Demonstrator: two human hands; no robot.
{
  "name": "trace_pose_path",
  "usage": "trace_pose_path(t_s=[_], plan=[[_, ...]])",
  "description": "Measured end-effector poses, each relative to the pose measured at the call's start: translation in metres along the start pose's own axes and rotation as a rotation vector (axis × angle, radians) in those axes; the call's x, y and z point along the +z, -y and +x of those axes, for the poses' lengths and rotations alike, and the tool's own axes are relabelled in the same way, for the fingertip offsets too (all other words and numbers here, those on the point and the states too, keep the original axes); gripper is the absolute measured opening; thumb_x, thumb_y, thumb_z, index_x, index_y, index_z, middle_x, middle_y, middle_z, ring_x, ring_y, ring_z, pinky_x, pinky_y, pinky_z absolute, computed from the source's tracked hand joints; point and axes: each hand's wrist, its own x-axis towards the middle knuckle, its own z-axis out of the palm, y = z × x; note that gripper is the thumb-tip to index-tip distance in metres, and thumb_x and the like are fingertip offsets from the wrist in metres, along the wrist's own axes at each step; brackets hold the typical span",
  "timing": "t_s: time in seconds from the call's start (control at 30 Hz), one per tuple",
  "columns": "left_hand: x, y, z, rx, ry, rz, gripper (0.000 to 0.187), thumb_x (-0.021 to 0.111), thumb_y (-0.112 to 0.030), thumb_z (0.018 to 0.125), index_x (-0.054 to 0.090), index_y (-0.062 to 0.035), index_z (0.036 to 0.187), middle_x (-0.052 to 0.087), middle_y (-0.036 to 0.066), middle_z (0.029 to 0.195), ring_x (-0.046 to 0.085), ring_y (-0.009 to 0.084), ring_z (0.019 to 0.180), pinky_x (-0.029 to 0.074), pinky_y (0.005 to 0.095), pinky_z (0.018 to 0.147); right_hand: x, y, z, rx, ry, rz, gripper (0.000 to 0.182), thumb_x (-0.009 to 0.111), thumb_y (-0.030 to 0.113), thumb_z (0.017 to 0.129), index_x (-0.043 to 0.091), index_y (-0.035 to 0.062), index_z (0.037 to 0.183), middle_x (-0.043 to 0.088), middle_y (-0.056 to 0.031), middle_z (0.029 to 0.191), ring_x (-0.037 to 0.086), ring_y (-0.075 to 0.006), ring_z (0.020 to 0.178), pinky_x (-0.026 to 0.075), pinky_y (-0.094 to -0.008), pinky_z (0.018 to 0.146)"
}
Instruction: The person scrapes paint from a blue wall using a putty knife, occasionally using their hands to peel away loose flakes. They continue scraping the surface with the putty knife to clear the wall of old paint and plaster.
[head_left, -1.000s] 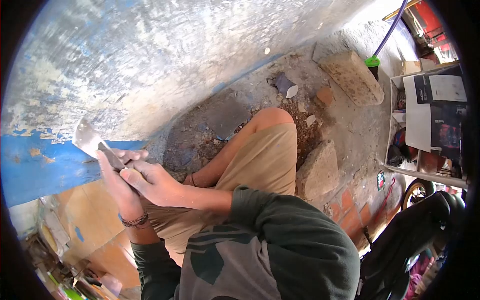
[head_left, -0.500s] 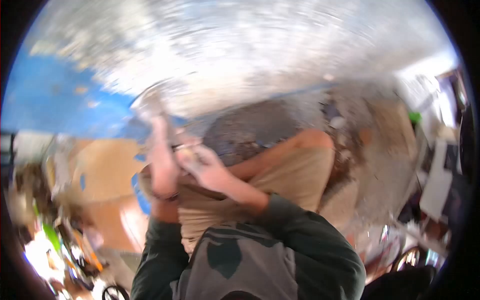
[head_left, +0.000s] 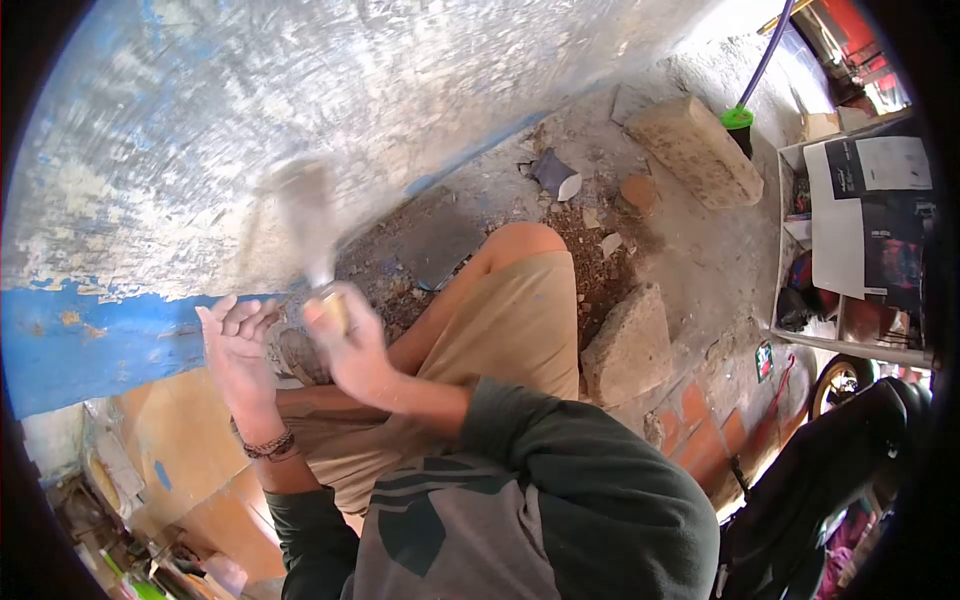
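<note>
Gripping the scraper [head_left: 312,235], the right hand [head_left: 357,352] angles inward beside the loosely open left hand [head_left: 240,355].

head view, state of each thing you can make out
scraper: held blade up, motion-blurred
right hand: closed on the handle
left hand: open, empty
wall: patchy and worn, solid blue lower left
long block: lying on the ground
broken slab: lying down, rough-edged
ground: dusty, partly strewn with rubble

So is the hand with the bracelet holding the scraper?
No, the left hand, with the bracelet at its wrist, is open and empty; the right hand grips the scraper.
</note>
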Motion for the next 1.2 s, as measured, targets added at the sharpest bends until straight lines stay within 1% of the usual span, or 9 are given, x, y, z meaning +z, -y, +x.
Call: trace_pose_path(t_s=[0.2, 0.3, 0.43, 0.53, 0.57, 0.73, 0.8, 1.0, 1.2], plan=[[-0.044, 0.009, 0.001, -0.145, -0.039, -0.080, 0.041, 0.049, -0.043, 0.099, 0.056, -0.0036, 0.110, 0.064, 0.011, 0.091, 0.064, 0.0296, 0.092, 0.049, 0.0409, 0.089, -0.126, 0.024, 0.137, -0.197, -0.851, -0.068, 0.011, 0.053, 0.014, 0.096, 0.044, 0.0070, 0.099, 0.049, -0.0038, 0.075, 0.049, -0.0098, 0.057, 0.041, -0.0259, 0.047], [-0.043, 0.026, 0.003, -0.199, -0.081, -0.095, 0.039, 0.051, -0.042, 0.099, 0.056, -0.0045, 0.108, 0.064, 0.010, 0.088, 0.064, 0.0295, 0.091, 0.049, 0.0414, 0.089, -0.178, -0.034, 0.185, -0.173, -0.681, -0.671, 0.028, 0.056, 0.012, 0.092, 0.045, -0.0054, 0.111, 0.056, -0.0135, 0.097, 0.056, -0.0263, 0.083, 0.045, -0.0415, 0.078], [-0.021, 0.037, 0.000, -0.235, -0.010, -0.113, 0.037, 0.053, -0.039, 0.098, 0.057, -0.0039, 0.107, 0.065, 0.011, 0.088, 0.065, 0.0299, 0.090, 0.050, 0.0421, 0.086, -0.122, 0.003, 0.146, -0.032, -0.778, -0.464, 0.044, 0.059, 0.013, 0.088, 0.039, -0.0082, 0.122, 0.054, -0.0249, 0.115, 0.056, -0.0351, 0.105, 0.042, -0.0424, 0.091], [-0.010, 0.049, -0.006, -0.225, 0.027, -0.091, 0.036, 0.049, -0.035, 0.100, 0.054, -0.0008, 0.110, 0.065, 0.015, 0.090, 0.067, 0.0305, 0.087, 0.054, 0.0424, 0.082, -0.120, -0.036, 0.127, 0.039, -0.779, -0.219, 0.038, 0.060, 0.011, 0.088, 0.041, -0.0004, 0.119, 0.051, -0.0135, 0.096, 0.051, -0.0205, 0.079, 0.039, -0.0318, 0.069], [-0.003, 0.053, -0.007, -0.205, 0.018, -0.095, 0.036, 0.045, -0.033, 0.102, 0.052, 0.0004, 0.112, 0.064, 0.016, 0.091, 0.067, 0.0298, 0.086, 0.055, 0.0411, 0.081, -0.107, -0.044, 0.113, -0.010, -0.741, -0.227, 0.034, 0.061, 0.009, 0.088, 0.042, 0.0053, 0.115, 0.050, -0.0036, 0.077, 0.047, -0.0083, 0.054, 0.037, -0.0234, 0.046], [0.055, 0.017, -0.017, -0.111, -0.065, 0.164, 0.026, 0.051, -0.018, 0.097, 0.066, 0.0009, 0.086, 0.065, 0.006, 0.095, 0.060, 0.0144, 0.088, 0.047, 0.0295, 0.080, -0.006, -0.002, 0.023, -0.192, -0.071, -0.143, 0.023, 0.059, 0.002, 0.092, 0.049, 0.0048, 0.112, 0.052, 0.0004, 0.090, 0.049, -0.0053, 0.076, 0.043, -0.0207, 0.066], [0.045, 0.028, -0.014, -0.086, -0.035, 0.003, 0.029, 0.053, -0.026, 0.100, 0.064, 0.0005, 0.103, 0.066, 0.005, 0.091, 0.062, 0.0139, 0.085, 0.049, 0.0275, 0.078, -0.001, -0.001, 0.010, -0.051, 0.279, -0.140, 0.022, 0.062, 0.007, 0.093, 0.053, 0.0000, 0.112, 0.056, -0.0014, 0.096, 0.050, -0.0067, 0.084, 0.044, -0.0225, 0.072], [0.010, 0.033, -0.027, -0.117, 0.005, -0.273, 0.042, 0.043, -0.034, 0.103, 0.055, 0.0026, 0.119, 0.067, 0.017, 0.101, 0.067, 0.0278, 0.095, 0.055, 0.0387, 0.085, -0.011, -0.011, 0.009, 0.159, 0.503, -0.259, 0.032, 0.056, 0.028, 0.099, 0.057, 0.0000, 0.115, 0.057, -0.0008, 0.097, 0.052, -0.0070, 0.084, 0.044, -0.0234, 0.073], [0.000, 0.004, -0.010, -0.073, 0.071, -0.315, 0.039, 0.047, -0.034, 0.102, 0.055, 0.0031, 0.110, 0.068, 0.015, 0.087, 0.068, 0.0274, 0.082, 0.057, 0.0382, 0.077, 0.021, 0.003, 0.009, 0.320, 0.623, -0.293, 0.026, 0.052, 0.031, 0.101, 0.053, 0.0084, 0.113, 0.053, 0.0024, 0.076, 0.047, -0.0022, 0.058, 0.035, -0.0172, 0.042]])
